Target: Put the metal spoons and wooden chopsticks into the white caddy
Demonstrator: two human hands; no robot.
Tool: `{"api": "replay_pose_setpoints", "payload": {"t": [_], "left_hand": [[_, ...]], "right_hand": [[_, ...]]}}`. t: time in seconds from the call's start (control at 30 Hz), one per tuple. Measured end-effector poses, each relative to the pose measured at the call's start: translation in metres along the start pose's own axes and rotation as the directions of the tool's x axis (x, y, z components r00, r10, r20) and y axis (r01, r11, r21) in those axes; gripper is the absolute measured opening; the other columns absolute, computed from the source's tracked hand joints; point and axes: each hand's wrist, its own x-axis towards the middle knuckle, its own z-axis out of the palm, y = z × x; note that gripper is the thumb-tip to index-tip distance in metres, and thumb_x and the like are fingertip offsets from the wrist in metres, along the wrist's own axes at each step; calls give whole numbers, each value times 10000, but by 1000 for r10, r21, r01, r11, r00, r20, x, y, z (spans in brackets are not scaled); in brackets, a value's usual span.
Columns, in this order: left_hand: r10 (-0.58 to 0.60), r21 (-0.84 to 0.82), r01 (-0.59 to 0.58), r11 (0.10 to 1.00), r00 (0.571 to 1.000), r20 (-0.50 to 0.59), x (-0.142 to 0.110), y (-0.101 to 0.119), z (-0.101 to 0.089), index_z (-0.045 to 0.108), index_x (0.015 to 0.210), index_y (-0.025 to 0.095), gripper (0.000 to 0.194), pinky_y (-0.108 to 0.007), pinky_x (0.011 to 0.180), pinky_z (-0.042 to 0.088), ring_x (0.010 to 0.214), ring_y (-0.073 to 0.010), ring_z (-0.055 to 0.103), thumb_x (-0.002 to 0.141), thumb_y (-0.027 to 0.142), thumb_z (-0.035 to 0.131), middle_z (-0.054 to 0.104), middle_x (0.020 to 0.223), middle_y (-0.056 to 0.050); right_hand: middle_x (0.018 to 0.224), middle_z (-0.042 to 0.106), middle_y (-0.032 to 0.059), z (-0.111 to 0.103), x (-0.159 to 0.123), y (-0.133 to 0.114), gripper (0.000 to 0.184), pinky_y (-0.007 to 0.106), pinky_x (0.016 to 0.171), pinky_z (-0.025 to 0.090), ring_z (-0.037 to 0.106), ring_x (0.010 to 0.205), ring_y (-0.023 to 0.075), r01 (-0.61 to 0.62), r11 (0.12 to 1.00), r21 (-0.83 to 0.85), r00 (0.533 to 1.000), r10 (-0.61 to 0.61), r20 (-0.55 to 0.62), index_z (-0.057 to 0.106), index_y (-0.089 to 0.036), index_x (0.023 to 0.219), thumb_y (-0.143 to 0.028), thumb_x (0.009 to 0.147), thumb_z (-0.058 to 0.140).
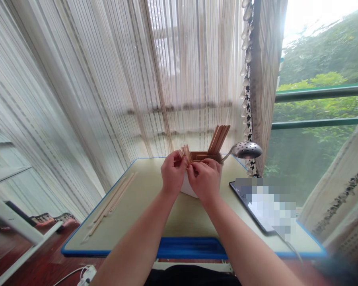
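Note:
My left hand [173, 174] and my right hand [205, 178] are close together over a white utensil holder [187, 188] on a small table. Both are closed in a pinch on a few pale chopsticks [186, 152] whose tips stick up between my fingers. In the holder stand several brown chopsticks [219, 139], leaning to the right, and a perforated metal ladle [245, 150] hangs out to the right.
A loose bundle of pale chopsticks [111, 205] lies on the left of the beige table with a blue rim [191, 248]. A tablet [264, 206] lies at the right. Sheer curtains hang behind, with a window at the right. A white cable [77, 274] lies on the floor.

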Motion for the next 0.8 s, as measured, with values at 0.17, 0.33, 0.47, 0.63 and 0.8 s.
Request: {"api": "replay_pose_setpoints", "payload": {"t": [0.17,0.33,0.47,0.63,0.8], "left_hand": [[56,55,-53,997,997,-55,-3,-4,1,536,1150,172,393,-284,751,555,823,-145,648,791,326,586,647,1007,-70],[208,186,-191,964,975,-74,-4,-4,-3,468,1261,177,468,-310,815,544,928,-164,639,826,331,545,623,1135,-95],[376,450,-297,842,922,-95,-4,-3,-31,498,1238,166,395,-347,862,519,979,-179,621,861,282,477,629,1137,-106],[314,712,-247,657,948,39,-15,-6,-96,527,1214,145,378,-363,906,477,1037,-199,588,865,260,439,640,1114,-111],[-67,903,-98,418,988,138,-31,-23,-142,562,1185,149,364,-337,857,474,951,-201,609,860,225,416,664,1041,-105]], "right_hand": [[698,683,30,1,-1,0,213,382,917,294,513,876,221,33,999,2,999,-33,-14,684,-208,680,-282,811,533],[655,673,26,0,-2,5,243,386,925,313,546,858,211,116,992,48,993,-115,-25,680,-208,658,-273,826,517],[803,689,41,-5,-6,3,132,427,936,327,538,937,234,194,972,131,977,-179,-116,666,-206,825,-211,798,538],[1060,614,80,1,-32,-23,296,400,910,399,527,1013,220,402,762,507,898,-436,-57,562,-208,1050,-154,759,551],[894,616,71,49,-59,-39,240,342,710,476,571,811,186,-185,720,669,760,-327,561,543,-186,1031,-302,838,459]]}}
